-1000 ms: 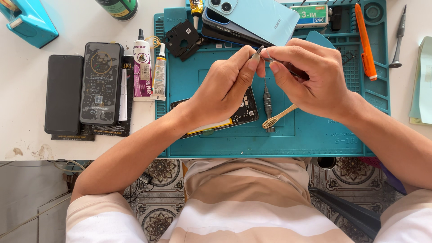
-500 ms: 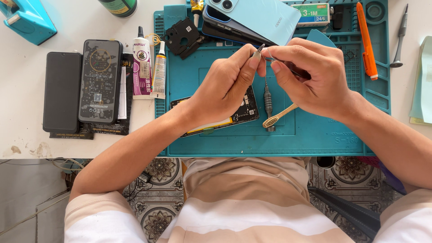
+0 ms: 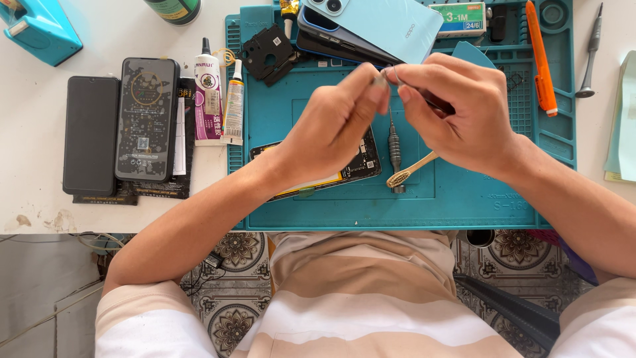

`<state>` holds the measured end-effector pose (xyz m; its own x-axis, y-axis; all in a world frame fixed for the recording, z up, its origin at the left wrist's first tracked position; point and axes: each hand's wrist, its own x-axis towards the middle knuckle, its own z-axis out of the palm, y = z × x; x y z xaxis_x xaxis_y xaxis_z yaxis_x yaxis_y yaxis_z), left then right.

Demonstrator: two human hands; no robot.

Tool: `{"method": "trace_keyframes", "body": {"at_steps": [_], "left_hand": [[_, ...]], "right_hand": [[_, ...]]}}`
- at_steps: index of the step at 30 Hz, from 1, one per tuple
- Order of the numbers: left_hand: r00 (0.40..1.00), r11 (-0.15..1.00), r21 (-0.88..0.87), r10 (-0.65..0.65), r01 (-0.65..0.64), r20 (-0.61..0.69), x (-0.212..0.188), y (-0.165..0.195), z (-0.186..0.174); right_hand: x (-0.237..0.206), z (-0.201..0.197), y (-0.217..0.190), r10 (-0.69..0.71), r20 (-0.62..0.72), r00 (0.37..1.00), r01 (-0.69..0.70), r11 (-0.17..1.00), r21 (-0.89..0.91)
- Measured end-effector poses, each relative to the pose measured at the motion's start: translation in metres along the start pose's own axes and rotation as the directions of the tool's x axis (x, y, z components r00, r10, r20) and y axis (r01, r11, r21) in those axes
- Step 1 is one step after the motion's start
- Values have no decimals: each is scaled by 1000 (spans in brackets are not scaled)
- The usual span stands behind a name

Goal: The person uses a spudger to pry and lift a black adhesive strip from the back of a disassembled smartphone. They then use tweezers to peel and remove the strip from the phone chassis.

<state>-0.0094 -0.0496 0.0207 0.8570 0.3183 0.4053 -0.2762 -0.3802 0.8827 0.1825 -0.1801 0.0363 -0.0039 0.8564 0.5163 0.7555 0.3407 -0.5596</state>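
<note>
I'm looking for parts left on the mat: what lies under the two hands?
Under the left hand lies an opened phone, partly covered. Below the right hand sit a screwdriver and a bamboo toothbrush on the teal mat. Anything directly beneath the palms is hidden.

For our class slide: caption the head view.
Left hand and right hand pinch tweezers above a teal mat.

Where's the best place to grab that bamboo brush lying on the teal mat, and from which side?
Probably the bamboo brush is best taken by its handle near the bristle end, coming from the near edge of the teal mat. The far end of the handle runs under the right hand, and a grey screwdriver lies close on its left, so the near right side is the most open.
</note>
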Motion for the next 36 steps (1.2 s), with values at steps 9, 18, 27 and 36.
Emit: {"method": "trace_keyframes", "body": {"at_steps": [9,18,27,36], "left_hand": [[997,995,-62,-72,73,13,0,1,5],[997,996,66,62,-66,52,2,1,4],[997,987,146,71,-71,8,1,-3,8],[996,983,168,83,-77,-25,0,1,10]], "right_hand": [[5,4,-5,58,9,998,-59,995,83],[8,-5,-15,218,-51,975,-201,952,231],[-4,1,-3,226,-41,973,-214,958,192],[-9,5,-1,302,-18,953,-282,909,307]]}}
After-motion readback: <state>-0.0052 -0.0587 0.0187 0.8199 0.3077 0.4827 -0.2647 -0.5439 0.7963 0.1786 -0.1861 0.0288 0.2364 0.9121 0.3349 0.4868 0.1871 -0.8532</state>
